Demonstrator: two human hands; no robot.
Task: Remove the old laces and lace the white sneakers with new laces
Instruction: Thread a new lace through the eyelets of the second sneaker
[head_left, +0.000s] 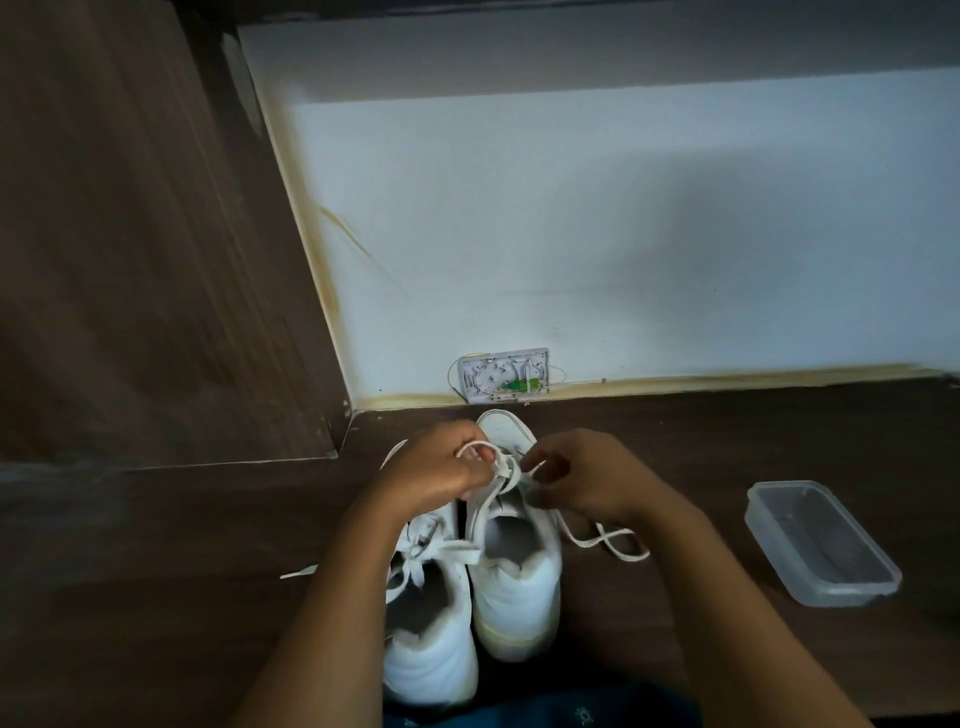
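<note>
Two white sneakers (514, 582) stood side by side at 6 o'clock on the dark table (156, 571), heels toward the person. Over the one toward 3 o'clock, the left hand (441, 467) gripped a loop of lace (506, 478) and the right hand (576, 478) pinched a strand, the hands close together. Slackening each crossing evenly, eyelet by eyelet, would probably serve better than yanking. A clear tub (821, 545) sat at 3 o'clock.

White sneakers (514, 571), brown table (675, 441)
</note>
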